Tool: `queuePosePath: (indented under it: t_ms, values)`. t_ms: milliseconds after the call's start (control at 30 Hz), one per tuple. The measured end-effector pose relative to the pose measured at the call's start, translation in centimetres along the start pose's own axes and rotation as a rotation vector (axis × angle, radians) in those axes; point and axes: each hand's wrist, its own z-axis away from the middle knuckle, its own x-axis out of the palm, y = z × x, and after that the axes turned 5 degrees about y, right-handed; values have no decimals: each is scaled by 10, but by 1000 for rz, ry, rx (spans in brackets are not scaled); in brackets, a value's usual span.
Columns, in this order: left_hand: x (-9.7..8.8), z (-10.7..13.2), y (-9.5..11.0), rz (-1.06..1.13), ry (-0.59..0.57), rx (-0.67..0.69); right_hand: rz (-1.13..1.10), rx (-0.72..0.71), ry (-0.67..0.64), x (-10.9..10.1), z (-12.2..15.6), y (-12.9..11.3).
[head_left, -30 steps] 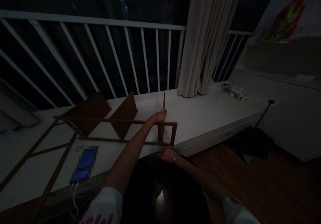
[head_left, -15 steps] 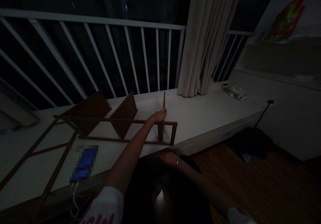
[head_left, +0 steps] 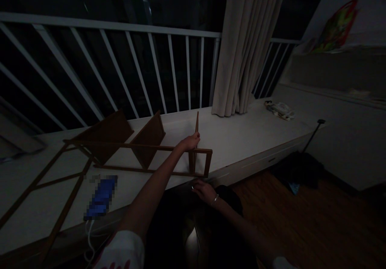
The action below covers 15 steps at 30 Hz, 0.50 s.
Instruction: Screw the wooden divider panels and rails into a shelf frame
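A brown wooden shelf rack (head_left: 144, 144) lies on its side on the white window ledge, several boards standing up from its frame. My left hand (head_left: 190, 141) reaches over the near rail, its fingers closed on the edge of the rightmost shelf board (head_left: 197, 125). Below the rack's right end, just off the ledge's front edge, is my right hand (head_left: 204, 191). Its fingers are curled together around a tiny shiny thing, too small and dark to name. A bracelet circles that wrist.
A phone (head_left: 101, 197) with a white cable (head_left: 89, 241) lies at the ledge's left front. White railings (head_left: 150, 68) and a beige curtain (head_left: 241, 52) stand behind. Cloth items (head_left: 280, 110) sit farther right. A dark heap (head_left: 301, 170) and a thin pole (head_left: 313, 136) are beyond the drawers.
My right hand has risen slightly and turned toward the rack's near edge, the small shiny thing at its fingertips. My left hand keeps its grip on the shelf board. The view has shifted slightly.
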Motion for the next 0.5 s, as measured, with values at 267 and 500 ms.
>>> queuePosePath:
  t_ms: [267, 500]
  values:
    - [2, 7, 1, 2, 8, 6, -312, 358, 216, 36, -9, 3]
    - [2, 6, -3, -6, 6, 11, -427, 437, 343, 53, -18, 2]
